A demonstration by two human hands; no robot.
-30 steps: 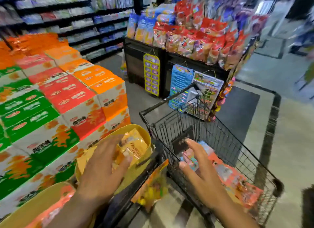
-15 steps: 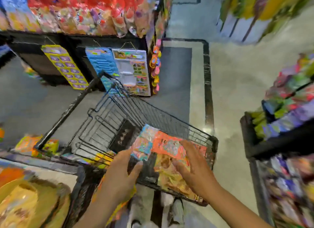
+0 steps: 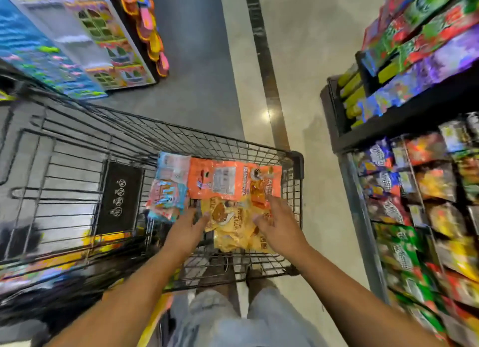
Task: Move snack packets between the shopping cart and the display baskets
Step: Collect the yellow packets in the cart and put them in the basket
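So both hands are down in the shopping cart (image 3: 295,162): left hand (image 3: 185,228) and right hand (image 3: 278,223) rest loose-fingered on the yellow packet (image 3: 230,225) at the near right corner. Behind it lie two orange packets (image 3: 220,181) and two blue-pink ones (image 3: 168,188), five total, though blur makes that count shaky.

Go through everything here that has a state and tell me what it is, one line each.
shopping cart: holds packets at its right end, rest of the basket bare.
yellow packet: lying flat, between both hands.
orange packet: lying flat, back label up.
blue-and-pink packets: lying beside the orange packet.
left hand: fingers straight, at the yellow packet's left edge.
right hand: fingers spread, resting on the packets.
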